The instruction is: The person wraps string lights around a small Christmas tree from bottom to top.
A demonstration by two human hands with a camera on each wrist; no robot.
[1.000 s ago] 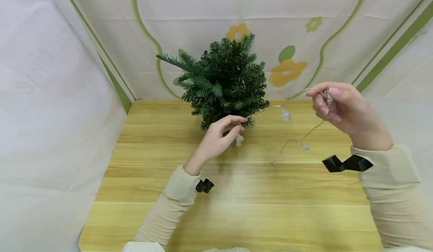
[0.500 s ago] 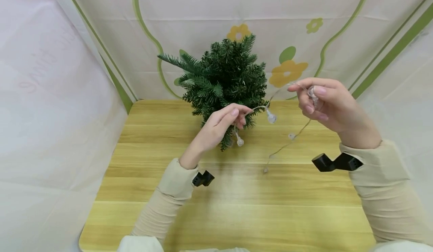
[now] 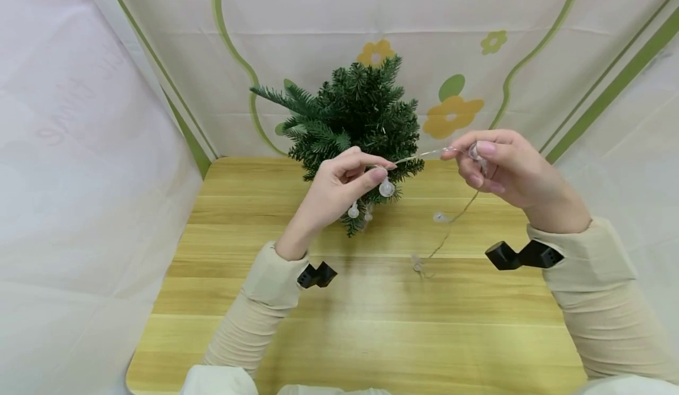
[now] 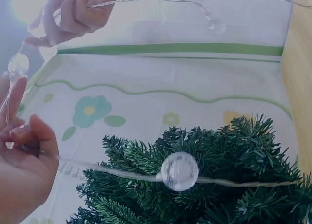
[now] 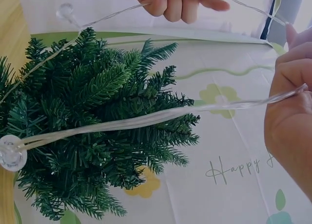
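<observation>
A string of lights (image 3: 421,155) is stretching between two hands in front of a small evergreen tree (image 3: 361,118), its thin, pale wire carrying clear, round bulbs with a whitish sparkle inside them. The left hand (image 3: 339,186) is pinching the wire between thumb and forefinger, and one clear bulb (image 3: 386,188) is hanging just below those fingertips; smaller-looking bulbs are dangling lower, near the bottom branches. The right hand (image 3: 511,165) is pinching part of the string, a bulb showing at its thumb, with the other fingers curling inward. From there a loose length is drooping toward the table (image 3: 345,336), bearing more bulbs; whether its lowest end is touching the wood cannot be told. The tree is standing upright toward the back, dense with dark green needles, one longer branch poking out on its left side. In the right wrist view, doubled strands are crossing in front of the greenery. The tabletop is showing yellowish, plank-like wood grain and rounded corners. Behind it a whitish cloth (image 3: 371,6) is hanging, printed with wavy green lines, leaves and an orange flower (image 3: 453,117), while another pale sheet (image 3: 63,218) is covering the left side. The person is wearing cream sleeves, with a small black device (image 3: 317,275) sitting at the left cuff.
</observation>
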